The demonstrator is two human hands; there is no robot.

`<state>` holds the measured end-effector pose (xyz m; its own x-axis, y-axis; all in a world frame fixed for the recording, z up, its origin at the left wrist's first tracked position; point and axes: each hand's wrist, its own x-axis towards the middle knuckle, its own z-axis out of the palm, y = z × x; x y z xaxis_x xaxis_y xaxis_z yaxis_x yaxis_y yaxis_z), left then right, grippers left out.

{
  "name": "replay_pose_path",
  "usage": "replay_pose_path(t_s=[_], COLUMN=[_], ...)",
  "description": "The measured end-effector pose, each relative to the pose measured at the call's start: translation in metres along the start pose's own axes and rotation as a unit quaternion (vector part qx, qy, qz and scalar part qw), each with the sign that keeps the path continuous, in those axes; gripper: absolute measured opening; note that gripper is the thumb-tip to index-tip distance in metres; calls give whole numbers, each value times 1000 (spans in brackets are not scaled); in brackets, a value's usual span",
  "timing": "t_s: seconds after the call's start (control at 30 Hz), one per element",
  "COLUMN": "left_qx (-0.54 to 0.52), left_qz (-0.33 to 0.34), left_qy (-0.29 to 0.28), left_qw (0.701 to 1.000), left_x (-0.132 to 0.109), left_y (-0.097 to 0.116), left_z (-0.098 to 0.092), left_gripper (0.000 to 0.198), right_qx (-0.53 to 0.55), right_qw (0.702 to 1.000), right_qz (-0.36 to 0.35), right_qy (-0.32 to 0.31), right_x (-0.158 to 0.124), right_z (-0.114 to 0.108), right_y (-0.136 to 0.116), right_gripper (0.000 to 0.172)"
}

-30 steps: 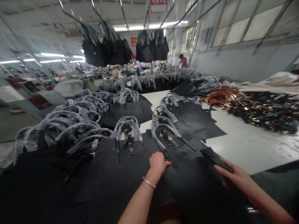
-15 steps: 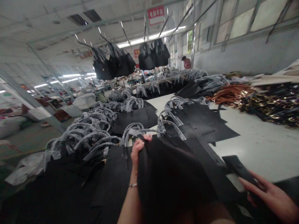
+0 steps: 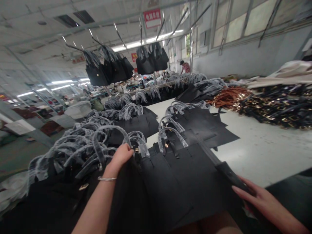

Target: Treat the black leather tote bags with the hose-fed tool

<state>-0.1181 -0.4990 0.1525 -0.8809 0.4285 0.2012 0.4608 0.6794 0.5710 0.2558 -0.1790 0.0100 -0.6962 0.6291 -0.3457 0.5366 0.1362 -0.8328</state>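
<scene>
My left hand (image 3: 122, 155), with a bangle at the wrist, is closed on the upper edge of a black handbag panel (image 3: 126, 195). The panel hangs down over the left pile, a plastic-wrapped handle arching above it. To the right, another black panel (image 3: 180, 185) lies flat near me, with a gold buckle tab (image 3: 167, 145) and wrapped handles (image 3: 176, 125) at its top. My right hand (image 3: 259, 198) is closed around a flat, black, strap-like piece (image 3: 230, 174) with a small round spot near its end. Its far end lies over the panel's right edge.
Black panels with wrapped handles (image 3: 73, 143) are heaped at left. More panels (image 3: 200, 120) lie across the pale table (image 3: 258, 143). Brown straps (image 3: 229, 97) and black straps with gold fittings (image 3: 273, 107) are piled at right. Finished bags (image 3: 109, 68) hang overhead; a person (image 3: 185, 67) stands far back.
My left hand has swung the black panel leftward over the left pile, uncovering the panel beneath. My right hand and the strap-like piece have shifted slightly left. The view has turned a little right.
</scene>
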Motion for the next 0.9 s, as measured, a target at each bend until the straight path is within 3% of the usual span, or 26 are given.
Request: replay_pose_path(t_s=[0.07,0.13,0.23,0.3,0.47,0.63,0.77,0.9], left_qx=[8,4,40,100,183,162,114,92], left_qz=[40,91,205,256,235,206,241,274], left_qy=[11,-21,-135,-199,-216,-204,-188,-140], left_qw=[999,996,969,941,930,943,945,947], left_x=[-10,-24,-47,-58,-75,-95,-118,-145], left_y=[1,10,27,35,53,84,114,133], left_z=[51,100,162,190,217,235,259,276], left_gripper=[11,12,48,70,78,77,76,64], right_qx=[16,25,32,43,62,53,54,40], right_qw=[1000,999,997,996,993,994,994,992], right_qz=[-9,-18,-25,-25,-29,-20,-20,13], right_qy=[-18,-38,-65,-72,-95,-89,-97,-122], right_x=[2,4,4,4,14,29,36,42], right_z=[1,1,4,6,6,2,-1,-7], right_y=[-1,-8,-22,-31,-38,-57,-76,-75], right_gripper=[86,87,90,91,90,94,92,85])
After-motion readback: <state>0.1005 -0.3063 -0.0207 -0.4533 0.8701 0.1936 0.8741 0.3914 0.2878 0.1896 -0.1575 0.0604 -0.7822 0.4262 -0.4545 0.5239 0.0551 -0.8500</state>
